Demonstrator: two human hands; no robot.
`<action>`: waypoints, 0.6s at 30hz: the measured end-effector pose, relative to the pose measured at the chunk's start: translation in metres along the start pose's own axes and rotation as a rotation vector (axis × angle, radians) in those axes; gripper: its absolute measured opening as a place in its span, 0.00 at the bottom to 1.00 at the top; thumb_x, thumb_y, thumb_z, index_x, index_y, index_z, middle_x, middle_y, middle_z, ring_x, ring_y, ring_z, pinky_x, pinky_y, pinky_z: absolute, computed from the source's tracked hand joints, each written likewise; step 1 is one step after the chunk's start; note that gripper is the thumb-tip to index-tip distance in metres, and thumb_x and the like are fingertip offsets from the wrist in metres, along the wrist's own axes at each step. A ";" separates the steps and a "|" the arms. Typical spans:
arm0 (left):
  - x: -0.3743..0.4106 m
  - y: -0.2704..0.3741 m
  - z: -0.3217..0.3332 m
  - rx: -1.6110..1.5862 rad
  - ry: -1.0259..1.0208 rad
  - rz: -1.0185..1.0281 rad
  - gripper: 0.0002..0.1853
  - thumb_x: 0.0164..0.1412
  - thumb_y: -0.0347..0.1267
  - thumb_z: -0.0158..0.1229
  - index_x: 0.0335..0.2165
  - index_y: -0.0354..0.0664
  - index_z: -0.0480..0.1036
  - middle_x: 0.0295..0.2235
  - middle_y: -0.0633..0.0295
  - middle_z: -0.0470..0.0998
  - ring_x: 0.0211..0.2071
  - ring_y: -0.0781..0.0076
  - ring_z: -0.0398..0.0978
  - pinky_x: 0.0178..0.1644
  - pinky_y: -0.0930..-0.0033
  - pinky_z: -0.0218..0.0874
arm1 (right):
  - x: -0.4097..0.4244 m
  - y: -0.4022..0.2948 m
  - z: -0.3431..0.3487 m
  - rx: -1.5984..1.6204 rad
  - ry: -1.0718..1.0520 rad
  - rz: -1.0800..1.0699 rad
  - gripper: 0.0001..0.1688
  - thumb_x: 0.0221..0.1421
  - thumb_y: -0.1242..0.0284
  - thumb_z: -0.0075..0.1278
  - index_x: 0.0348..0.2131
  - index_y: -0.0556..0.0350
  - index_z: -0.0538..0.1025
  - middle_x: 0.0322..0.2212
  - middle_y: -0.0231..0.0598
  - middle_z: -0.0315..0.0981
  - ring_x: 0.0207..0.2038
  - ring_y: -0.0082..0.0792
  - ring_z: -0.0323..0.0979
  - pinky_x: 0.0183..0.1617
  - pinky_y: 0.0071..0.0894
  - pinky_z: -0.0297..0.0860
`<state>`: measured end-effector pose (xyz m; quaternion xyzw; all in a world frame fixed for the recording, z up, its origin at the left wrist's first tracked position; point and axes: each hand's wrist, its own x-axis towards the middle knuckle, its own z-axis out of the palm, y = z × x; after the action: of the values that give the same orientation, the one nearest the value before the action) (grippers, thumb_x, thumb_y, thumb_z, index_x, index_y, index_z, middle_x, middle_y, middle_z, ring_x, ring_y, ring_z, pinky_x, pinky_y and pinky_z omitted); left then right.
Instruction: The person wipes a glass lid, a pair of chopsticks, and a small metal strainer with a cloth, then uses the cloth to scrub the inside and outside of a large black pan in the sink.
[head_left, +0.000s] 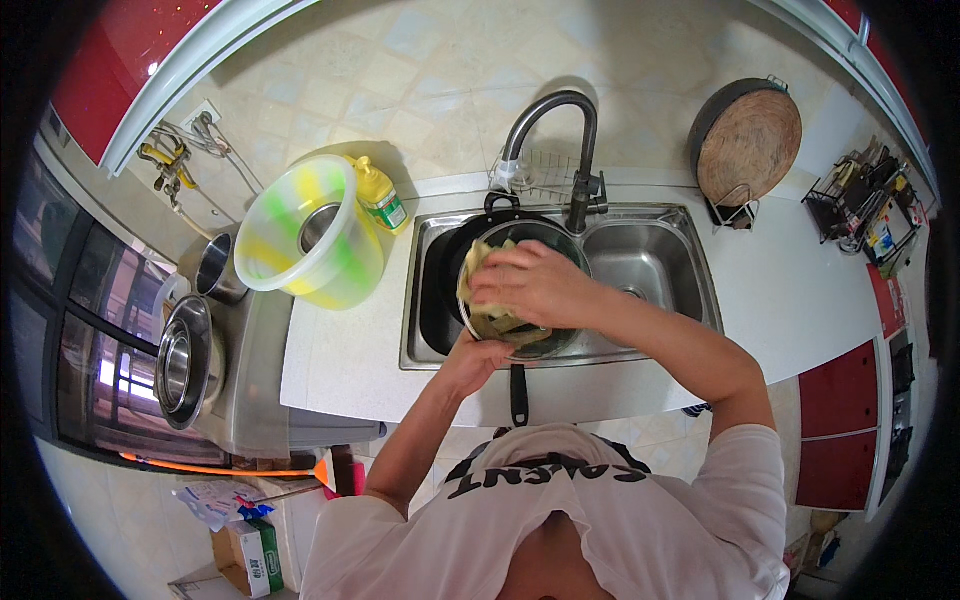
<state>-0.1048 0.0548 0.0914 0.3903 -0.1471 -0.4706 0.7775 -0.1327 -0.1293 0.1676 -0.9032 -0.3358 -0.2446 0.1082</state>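
Observation:
Over the left basin I hold a clear glass pot lid (568, 330) with a metal rim. My left hand (476, 365) grips its near-left edge. My right hand (536, 283) lies on the lid's surface and presses a yellowish cloth (475, 264) against it, the fingers covering much of the cloth. Beneath the lid a black pan (454, 244) rests in the left basin. Its long black handle (519, 397) juts over the counter's front edge, and a loop handle (501, 201) shows at the back. The lid hides most of the pan.
A dark gooseneck faucet (589, 150) rises behind the double sink's right basin (637, 247). Left stand a green-yellow plastic bucket (337, 262) and a yellow pump bottle (379, 196). Steel bowls (184, 360) sit farther left. A round wooden board (750, 142) and a utensil rack (862, 199) are right.

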 end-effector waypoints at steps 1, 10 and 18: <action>0.000 -0.001 0.001 -0.015 0.016 0.026 0.32 0.42 0.15 0.50 0.50 0.39 0.58 0.47 0.55 0.67 0.47 0.58 0.67 0.50 0.57 0.61 | 0.000 0.003 0.000 -0.054 0.024 0.060 0.24 0.37 0.74 0.51 0.40 0.43 0.73 0.44 0.24 0.65 0.49 0.31 0.60 0.47 0.34 0.61; 0.002 -0.024 0.009 -0.029 0.217 0.354 0.31 0.42 0.13 0.46 0.49 0.38 0.60 0.46 0.55 0.69 0.46 0.63 0.68 0.50 0.65 0.60 | -0.014 -0.007 0.006 -0.145 -0.237 0.665 0.17 0.42 0.70 0.48 0.34 0.62 0.72 0.33 0.45 0.69 0.29 0.44 0.72 0.29 0.40 0.70; 0.007 -0.017 -0.001 -0.080 0.135 0.319 0.50 0.40 0.13 0.48 0.59 0.63 0.41 0.50 0.52 0.63 0.48 0.59 0.66 0.49 0.61 0.62 | -0.024 0.002 0.005 1.174 -0.034 0.834 0.16 0.43 0.76 0.46 0.35 0.62 0.74 0.22 0.32 0.71 0.26 0.20 0.67 0.32 0.22 0.64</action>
<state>-0.1106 0.0451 0.0773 0.3617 -0.1357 -0.3192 0.8654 -0.1452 -0.1420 0.1507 -0.7528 -0.0408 0.0519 0.6550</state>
